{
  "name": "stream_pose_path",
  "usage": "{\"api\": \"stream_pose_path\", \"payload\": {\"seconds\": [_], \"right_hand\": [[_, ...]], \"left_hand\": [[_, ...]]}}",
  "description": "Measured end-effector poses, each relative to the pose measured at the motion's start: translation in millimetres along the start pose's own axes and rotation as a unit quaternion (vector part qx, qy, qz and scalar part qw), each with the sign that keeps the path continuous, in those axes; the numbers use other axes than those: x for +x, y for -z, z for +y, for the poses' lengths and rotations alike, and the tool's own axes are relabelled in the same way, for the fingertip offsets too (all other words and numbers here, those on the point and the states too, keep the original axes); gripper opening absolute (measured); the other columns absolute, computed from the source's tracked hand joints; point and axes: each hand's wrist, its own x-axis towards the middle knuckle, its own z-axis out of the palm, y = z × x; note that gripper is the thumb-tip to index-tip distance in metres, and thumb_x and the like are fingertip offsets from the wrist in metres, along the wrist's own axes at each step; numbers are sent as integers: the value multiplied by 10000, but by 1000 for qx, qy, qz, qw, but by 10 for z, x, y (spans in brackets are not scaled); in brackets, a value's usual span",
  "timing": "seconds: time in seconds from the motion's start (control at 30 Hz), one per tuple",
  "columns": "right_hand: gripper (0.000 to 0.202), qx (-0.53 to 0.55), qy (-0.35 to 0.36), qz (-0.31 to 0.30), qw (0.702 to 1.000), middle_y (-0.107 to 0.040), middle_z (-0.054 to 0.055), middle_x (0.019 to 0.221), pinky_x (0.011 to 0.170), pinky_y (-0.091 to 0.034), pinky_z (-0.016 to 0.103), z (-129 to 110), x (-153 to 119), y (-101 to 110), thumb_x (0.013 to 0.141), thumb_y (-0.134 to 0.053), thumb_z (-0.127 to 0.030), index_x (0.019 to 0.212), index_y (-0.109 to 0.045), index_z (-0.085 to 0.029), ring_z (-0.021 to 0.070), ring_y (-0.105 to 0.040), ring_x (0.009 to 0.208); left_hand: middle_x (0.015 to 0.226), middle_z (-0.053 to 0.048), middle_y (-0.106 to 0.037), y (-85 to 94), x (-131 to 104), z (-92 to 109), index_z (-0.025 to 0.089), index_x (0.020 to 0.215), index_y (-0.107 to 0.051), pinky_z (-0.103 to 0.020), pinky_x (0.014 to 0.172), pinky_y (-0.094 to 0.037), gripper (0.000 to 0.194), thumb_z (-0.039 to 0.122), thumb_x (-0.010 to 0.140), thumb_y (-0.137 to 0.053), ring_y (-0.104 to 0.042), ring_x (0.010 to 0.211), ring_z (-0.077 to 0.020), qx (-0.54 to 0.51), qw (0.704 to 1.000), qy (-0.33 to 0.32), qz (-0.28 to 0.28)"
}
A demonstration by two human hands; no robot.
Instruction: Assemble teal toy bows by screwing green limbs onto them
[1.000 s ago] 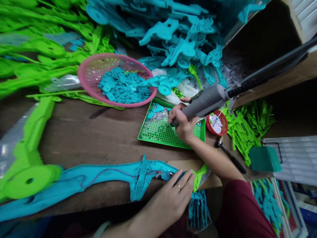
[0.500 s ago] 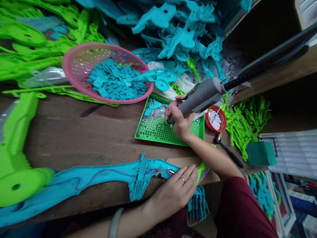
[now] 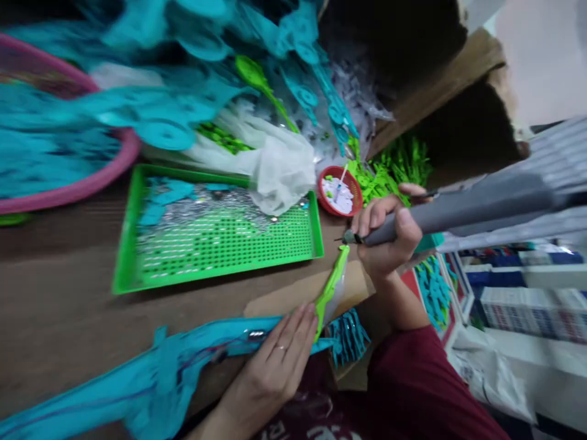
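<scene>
Brown tabletop (image 3: 77,269) carries a green perforated tray (image 3: 247,241), with a pink basket (image 3: 68,197) left of the tray, white plastic bag (image 3: 284,165) behind and lapping over its rear rim, small red basket (image 3: 326,205) just right, cardboard sheet (image 3: 277,299) plus long blue plastic shell (image 3: 105,388) in front.

This looks like a workshop where plastic goods are put together. Loose blue parts (image 3: 293,36) and bright green parts (image 3: 389,168) are heaped at the back of a worn brown tabletop (image 3: 68,263). A green tray (image 3: 229,238) holds small metal pieces (image 3: 220,205), a pink basket (image 3: 68,195) is full of blue bits, and a gray hand tool (image 3: 477,211) is held beside a long blue part with a wire along it (image 3: 174,366).
</scene>
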Motion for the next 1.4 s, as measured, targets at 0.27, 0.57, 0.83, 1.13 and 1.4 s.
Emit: {"api": "stream_pose_path", "payload": {"seconds": [0.27, 0.57, 0.83, 1.13, 1.4], "right_hand": [[238, -70, 3, 120, 990, -455, -111, 544, 396, -409, 219, 510, -259, 862, 782, -571, -312, 999, -486, -263, 100, -437, 386], [302, -64, -77, 87, 991, -458, -112, 551, 439, -433, 245, 730, -321, 912, 780, -626, -394, 1004, -469, -266, 112, -475, 394], [360, 21, -112, -111, 987, -485, -102, 484, 325, -365, 254, 590, -119, 987, 685, -730, -407, 942, -538, -246, 124, -424, 323], [426, 145, -75, -186, 969, -478, -115, 584, 420, -441, 246, 570, -189, -793, 815, -653, -485, 1127, -435, -293, 96, -481, 408], [361, 161, -63, -190, 966, -449, -116, 594, 428, -430, 235, 905, -273, -1033, 842, -661, -427, 1080, -443, -265, 78, -470, 413]], "left_hand": [[1497, -218, -513, 0, -5, -49, -33, 1374, -551, -469, 1262, -242, 464, 73, 984, -323, -384, 1466, -346, -43, 999, -11, -27], [1444, -211, -572, -18, 31, -31, -29, 1336, -583, -461, 1247, -282, 458, 16, 965, -317, -387, 1465, -338, -60, 998, -1, -10], [1380, -204, -628, -71, 3, -6, -8, 1269, -643, -462, 1246, -278, 424, 49, 953, -366, -541, 1355, -307, -30, 999, -6, 27], [1356, -157, -659, -46, 101, 27, 37, 1296, -627, -422, 1170, -363, 437, 75, 934, -384, -613, 1265, -262, 26, 1000, 3, 7], [1358, -183, -647, -92, 76, 31, 27, 1290, -615, -405, 1130, -413, 401, 135, 949, -436, -612, 1261, -261, 18, 1000, 11, 21]]}}
